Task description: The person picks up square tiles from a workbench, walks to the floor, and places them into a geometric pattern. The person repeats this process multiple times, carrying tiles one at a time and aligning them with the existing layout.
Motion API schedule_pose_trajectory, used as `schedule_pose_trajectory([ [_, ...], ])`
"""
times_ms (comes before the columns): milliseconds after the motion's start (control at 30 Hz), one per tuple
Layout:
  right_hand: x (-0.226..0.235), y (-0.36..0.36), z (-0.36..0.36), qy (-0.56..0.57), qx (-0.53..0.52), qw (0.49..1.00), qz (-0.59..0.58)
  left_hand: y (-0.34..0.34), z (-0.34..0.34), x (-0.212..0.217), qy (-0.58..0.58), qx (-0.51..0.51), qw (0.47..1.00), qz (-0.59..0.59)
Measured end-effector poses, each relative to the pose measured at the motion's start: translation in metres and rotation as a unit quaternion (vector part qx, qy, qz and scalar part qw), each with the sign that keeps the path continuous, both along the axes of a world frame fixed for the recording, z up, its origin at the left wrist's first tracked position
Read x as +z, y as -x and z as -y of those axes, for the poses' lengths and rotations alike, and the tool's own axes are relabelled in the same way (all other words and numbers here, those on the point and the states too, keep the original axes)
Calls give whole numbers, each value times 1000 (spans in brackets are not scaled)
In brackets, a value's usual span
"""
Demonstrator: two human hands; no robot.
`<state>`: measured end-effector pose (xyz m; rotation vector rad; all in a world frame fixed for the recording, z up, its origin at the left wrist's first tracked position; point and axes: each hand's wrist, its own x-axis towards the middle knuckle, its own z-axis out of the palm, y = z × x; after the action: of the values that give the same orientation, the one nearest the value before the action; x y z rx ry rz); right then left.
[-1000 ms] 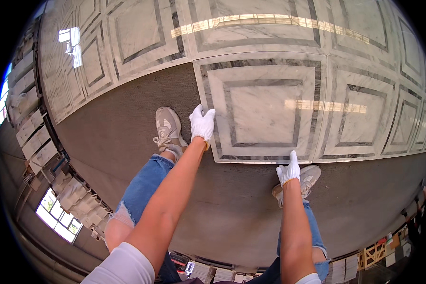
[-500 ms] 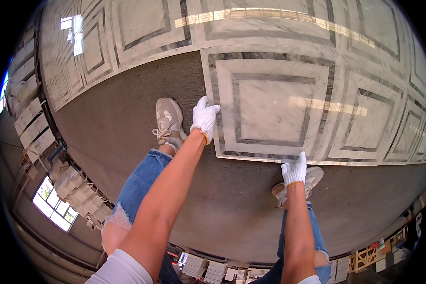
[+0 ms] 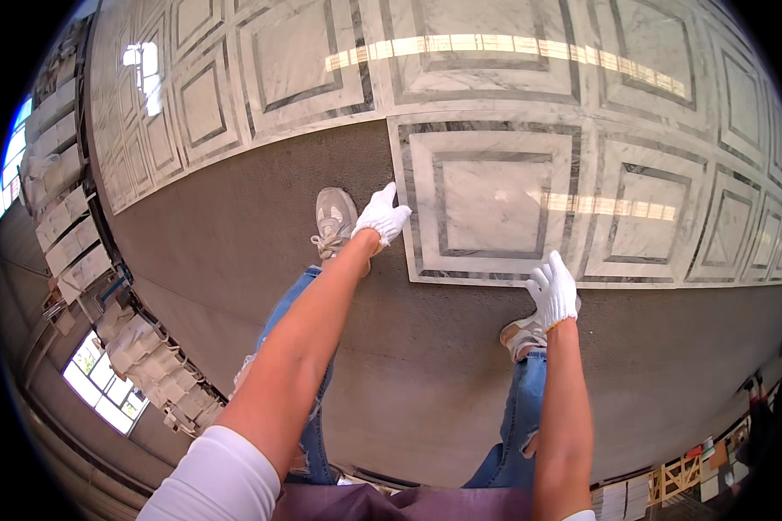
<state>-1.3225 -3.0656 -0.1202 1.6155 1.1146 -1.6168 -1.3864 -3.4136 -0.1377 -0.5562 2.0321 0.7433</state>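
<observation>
A polished white and grey marble tile (image 3: 493, 201) with nested square bands lies flat at the open corner of a tiled area. My left hand (image 3: 382, 215), in a white knit glove, is beside its left edge, fingers apart, the fingertips at or very near the edge. At the front edge, toward the right corner, my gloved right hand (image 3: 553, 293) rests with its fingers spread, some reaching onto the tile's border. Neither hand wraps around anything. Whether the fingertips press on the stone, I cannot tell.
Matching marble tiles (image 3: 487, 54) extend behind and to the right. Bare grey floor (image 3: 252, 204) lies left and in front. My shoes (image 3: 334, 217) stand close to the tile. Stacked pale slabs (image 3: 152, 365) line the left side; a wooden crate (image 3: 676, 476) is at the lower right.
My view has tipped forward, showing more of the far tiles. My right hand has turned, with its fingers more spread at the front edge. The left hand stays beside the left edge.
</observation>
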Motion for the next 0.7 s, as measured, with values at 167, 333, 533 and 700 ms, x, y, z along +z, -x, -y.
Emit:
schedule_pose_trajectory([
  [167, 100, -12, -18, 32, -72, 996, -48, -16, -54, 112, -66, -30, 997, -30],
  [333, 221, -64, -78, 73, -147, 984, -74, -53, -74, 232, -75, -76, 994, -39],
  [533, 329, -123, -171, 25, -199, 977, -66, -99, -55, 423, 87, 38, 978, -187],
  [700, 412, -157, -254, 58, -131, 985, -94, -250, 14, 569, 290, 134, 931, -178],
])
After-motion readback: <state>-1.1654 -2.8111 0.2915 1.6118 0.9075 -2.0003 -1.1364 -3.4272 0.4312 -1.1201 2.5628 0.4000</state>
